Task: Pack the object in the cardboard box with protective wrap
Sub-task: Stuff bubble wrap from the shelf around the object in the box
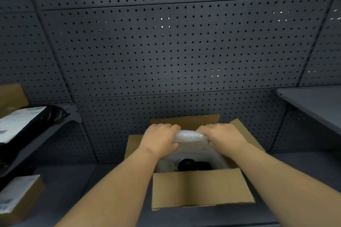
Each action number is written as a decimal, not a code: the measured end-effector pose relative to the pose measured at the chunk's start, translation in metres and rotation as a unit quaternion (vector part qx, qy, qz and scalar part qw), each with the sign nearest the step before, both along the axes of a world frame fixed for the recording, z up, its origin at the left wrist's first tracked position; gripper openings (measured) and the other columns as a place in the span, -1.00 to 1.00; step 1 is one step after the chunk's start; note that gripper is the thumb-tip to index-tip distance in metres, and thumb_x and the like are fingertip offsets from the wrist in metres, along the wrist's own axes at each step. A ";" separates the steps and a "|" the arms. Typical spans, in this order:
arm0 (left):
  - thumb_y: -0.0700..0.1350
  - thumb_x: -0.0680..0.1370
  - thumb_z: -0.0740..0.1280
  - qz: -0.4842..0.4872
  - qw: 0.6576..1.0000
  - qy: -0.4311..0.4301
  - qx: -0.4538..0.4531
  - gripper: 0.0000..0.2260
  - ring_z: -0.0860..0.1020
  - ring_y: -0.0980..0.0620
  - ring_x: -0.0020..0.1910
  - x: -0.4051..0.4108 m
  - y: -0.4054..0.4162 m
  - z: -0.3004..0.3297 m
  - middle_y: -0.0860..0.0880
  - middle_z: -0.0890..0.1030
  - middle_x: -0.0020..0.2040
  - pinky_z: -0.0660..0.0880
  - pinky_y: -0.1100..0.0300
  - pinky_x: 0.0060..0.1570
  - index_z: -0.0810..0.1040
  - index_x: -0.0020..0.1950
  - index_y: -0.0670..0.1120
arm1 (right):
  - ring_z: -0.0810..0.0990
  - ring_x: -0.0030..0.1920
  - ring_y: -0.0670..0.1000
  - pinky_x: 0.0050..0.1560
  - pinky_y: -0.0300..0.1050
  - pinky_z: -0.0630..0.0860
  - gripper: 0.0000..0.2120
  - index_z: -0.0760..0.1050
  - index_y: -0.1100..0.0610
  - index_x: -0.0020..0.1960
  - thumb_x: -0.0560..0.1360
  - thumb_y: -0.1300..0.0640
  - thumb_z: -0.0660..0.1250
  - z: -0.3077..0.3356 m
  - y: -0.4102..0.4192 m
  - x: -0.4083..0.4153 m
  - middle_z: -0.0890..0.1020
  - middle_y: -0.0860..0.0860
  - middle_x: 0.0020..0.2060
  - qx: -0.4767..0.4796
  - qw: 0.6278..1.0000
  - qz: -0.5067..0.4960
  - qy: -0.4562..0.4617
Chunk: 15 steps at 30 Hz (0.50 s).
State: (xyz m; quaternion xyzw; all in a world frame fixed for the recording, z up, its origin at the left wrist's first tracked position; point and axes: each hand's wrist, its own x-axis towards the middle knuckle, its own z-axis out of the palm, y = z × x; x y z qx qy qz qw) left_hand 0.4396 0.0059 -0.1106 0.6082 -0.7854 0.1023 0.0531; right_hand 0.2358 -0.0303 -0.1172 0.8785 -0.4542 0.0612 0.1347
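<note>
The left hand and right hand both curl their fingers over a fold of wrap, gripping it above the far side of the open box. Inside the box, under the wrap and near its front wall, lies a dark object. The box stands on the surface, its 4 flaps spread outward. Behind the box rises a pegboard.

Left hand, right hand curled, gripping.
</note>
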 end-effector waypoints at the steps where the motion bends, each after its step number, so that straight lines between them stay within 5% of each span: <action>1: 0.01 0.53 0.23 -0.006 1.000 0.007 0.010 -0.63 0.54 -0.06 0.13 0.003 -0.004 -0.003 -0.01 0.58 0.17 0.44 0.07 0.08 0.39 0.34 0.02 | 0.59 -0.06 0.08 -0.26 -0.09 0.43 -0.65 0.41 0.01 0.22 0.47 0.25 0.21 -0.002 -0.001 0.002 0.59 -0.02 -0.02 0.005 1.000 -0.004 0.008; 8: -0.04 0.58 0.19 -0.045 0.996 0.006 0.080 -0.75 0.58 -0.10 -0.09 0.015 -0.022 -0.034 -0.05 0.60 0.01 0.55 0.04 -0.17 0.39 0.26 0.01 | 0.59 -0.01 0.06 -0.23 -0.11 0.39 -0.66 0.44 0.00 0.20 0.47 0.23 0.18 -0.021 -0.007 0.010 0.62 -0.02 0.03 0.077 0.997 -0.012 0.024; 15: -0.05 0.59 0.18 -0.059 0.991 0.017 0.120 -0.73 0.57 -0.09 -0.03 0.015 -0.028 -0.056 -0.05 0.58 0.05 0.47 0.06 -0.16 0.37 0.30 0.00 | 0.59 0.02 0.08 -0.22 -0.09 0.38 -0.68 0.42 0.04 0.23 0.50 0.24 0.18 -0.043 -0.013 0.010 0.60 0.00 0.06 0.106 0.992 -0.014 0.063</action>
